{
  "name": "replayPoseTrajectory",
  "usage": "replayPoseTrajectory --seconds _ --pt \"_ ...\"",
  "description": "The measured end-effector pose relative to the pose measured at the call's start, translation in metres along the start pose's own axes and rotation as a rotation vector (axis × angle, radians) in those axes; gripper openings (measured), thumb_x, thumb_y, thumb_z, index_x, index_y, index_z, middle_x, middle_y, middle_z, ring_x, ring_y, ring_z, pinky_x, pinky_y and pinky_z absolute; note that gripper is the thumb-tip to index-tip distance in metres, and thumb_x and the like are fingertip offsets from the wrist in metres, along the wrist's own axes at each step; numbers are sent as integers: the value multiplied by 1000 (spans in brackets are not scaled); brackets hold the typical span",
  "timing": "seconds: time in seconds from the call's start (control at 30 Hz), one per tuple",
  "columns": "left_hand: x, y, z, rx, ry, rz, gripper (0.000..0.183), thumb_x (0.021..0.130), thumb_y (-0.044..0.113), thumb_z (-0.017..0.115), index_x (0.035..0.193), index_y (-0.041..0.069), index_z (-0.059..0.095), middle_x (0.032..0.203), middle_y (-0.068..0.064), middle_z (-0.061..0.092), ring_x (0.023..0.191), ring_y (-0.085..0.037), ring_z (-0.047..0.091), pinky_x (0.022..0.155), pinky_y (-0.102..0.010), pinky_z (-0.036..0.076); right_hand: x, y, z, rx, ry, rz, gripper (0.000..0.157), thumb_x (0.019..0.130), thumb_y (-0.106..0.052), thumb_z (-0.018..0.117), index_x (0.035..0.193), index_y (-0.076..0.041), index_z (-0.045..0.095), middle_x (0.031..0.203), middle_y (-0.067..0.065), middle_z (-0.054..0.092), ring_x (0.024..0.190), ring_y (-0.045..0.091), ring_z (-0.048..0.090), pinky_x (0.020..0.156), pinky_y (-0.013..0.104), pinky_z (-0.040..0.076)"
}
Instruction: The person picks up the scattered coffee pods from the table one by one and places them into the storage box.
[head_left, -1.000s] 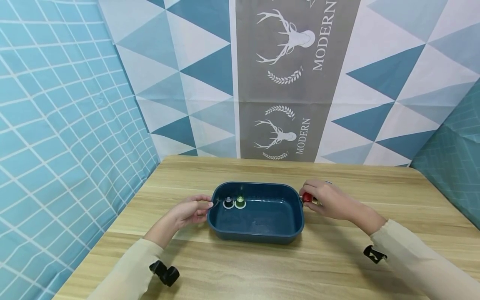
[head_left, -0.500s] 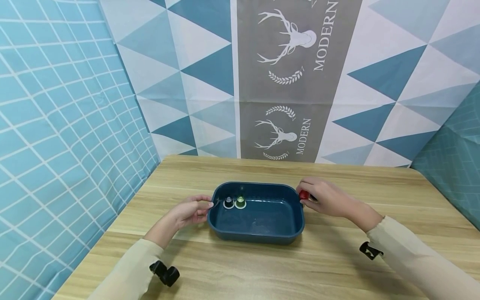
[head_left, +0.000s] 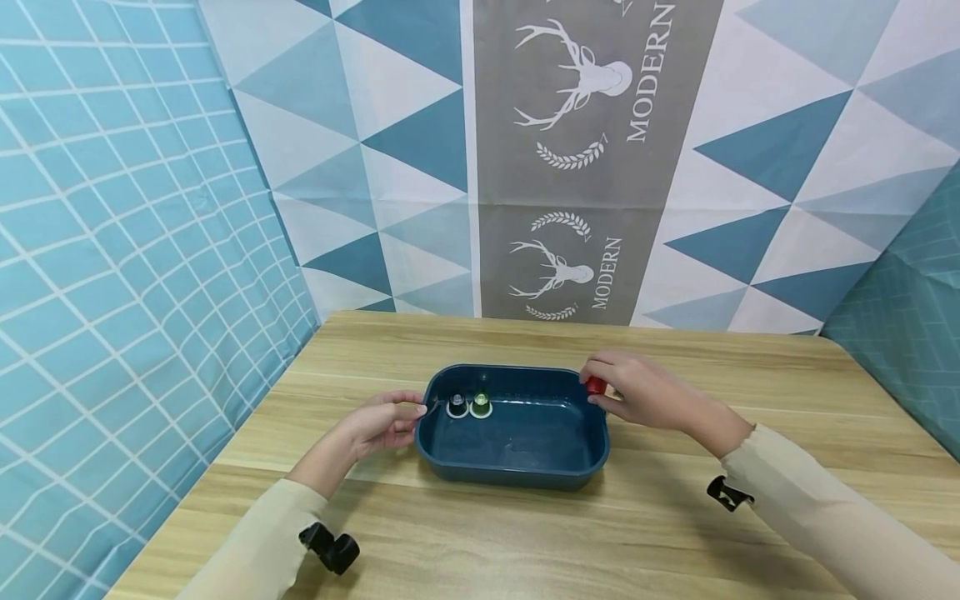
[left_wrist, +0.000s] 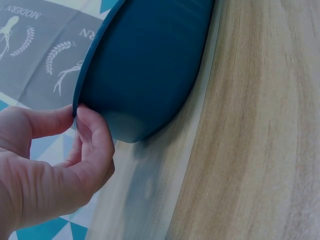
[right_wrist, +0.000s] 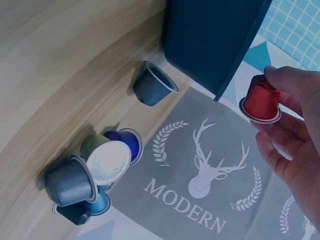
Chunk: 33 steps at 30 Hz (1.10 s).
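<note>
Over the last second the red pod (head_left: 596,386) has been brought left and slightly farther away by the right hand (head_left: 633,390), from just outside the blue tray (head_left: 517,450) to its far right corner. So the carry looks nearly across the edge, though whether the inside has been reached can't really be told. Only a dark pod (head_left: 457,406) and a green pod (head_left: 481,405) can be seen inside, side by side at the left end. The red one is pinched between thumb and fingers, out by the tips, clear of the palm. The tray's left rim is pinched by the left hand (head_left: 378,422), basically unmoved. More loose pods (right_wrist: 70,184) are scattered on the table (head_left: 525,542), right of the tray.
</note>
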<state>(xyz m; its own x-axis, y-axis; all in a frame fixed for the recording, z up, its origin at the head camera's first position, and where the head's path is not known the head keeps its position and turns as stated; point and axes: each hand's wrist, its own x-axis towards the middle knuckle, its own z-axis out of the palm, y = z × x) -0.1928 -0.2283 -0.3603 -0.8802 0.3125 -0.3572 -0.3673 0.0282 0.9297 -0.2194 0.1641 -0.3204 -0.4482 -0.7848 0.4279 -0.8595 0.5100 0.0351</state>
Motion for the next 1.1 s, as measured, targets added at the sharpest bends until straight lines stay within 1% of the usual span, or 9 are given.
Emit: replayPoseTrajectory --seconds 0.13,0.4,0.63,0.9,1.1 --pt "0 0 0 0 2 3 27 96 8 53 121 3 44 77 6 63 69 -3 59 63 -17 51 4 -2 -2 -2 -2 -2 25 76 -11 80 95 -9 64 88 -1 61 75 8 55 67 20 52" --pt "1 0 0 -5 5 -4 28 96 7 52 122 2 44 77 6 63 69 -3 59 63 -17 51 13 -6 -3 -10 2 -48 23 77 -10 79 94 -11 64 87 -1 60 76 8 55 68 19 52" --pt "0 0 0 -8 6 0 28 96 7 53 121 2 44 76 6 63 68 -3 59 62 -17 50 20 -9 -6 -7 -47 -26 20 81 -14 76 96 -12 63 88 -2 59 78 8 53 70 21 52" --pt "1 0 1 -5 7 -1 27 96 8 53 121 2 44 76 6 63 67 -2 59 62 -16 50 26 -13 -6 -6 -57 -11 21 82 -16 76 98 -12 64 90 -1 61 81 9 55 74 24 54" --pt "1 0 1 -1 4 -10 32 96 8 52 125 0 42 76 6 63 68 -2 59 64 -17 50 31 -14 -9 14 -112 -1 22 82 -17 76 99 -12 64 92 -1 63 82 9 56 76 25 55"
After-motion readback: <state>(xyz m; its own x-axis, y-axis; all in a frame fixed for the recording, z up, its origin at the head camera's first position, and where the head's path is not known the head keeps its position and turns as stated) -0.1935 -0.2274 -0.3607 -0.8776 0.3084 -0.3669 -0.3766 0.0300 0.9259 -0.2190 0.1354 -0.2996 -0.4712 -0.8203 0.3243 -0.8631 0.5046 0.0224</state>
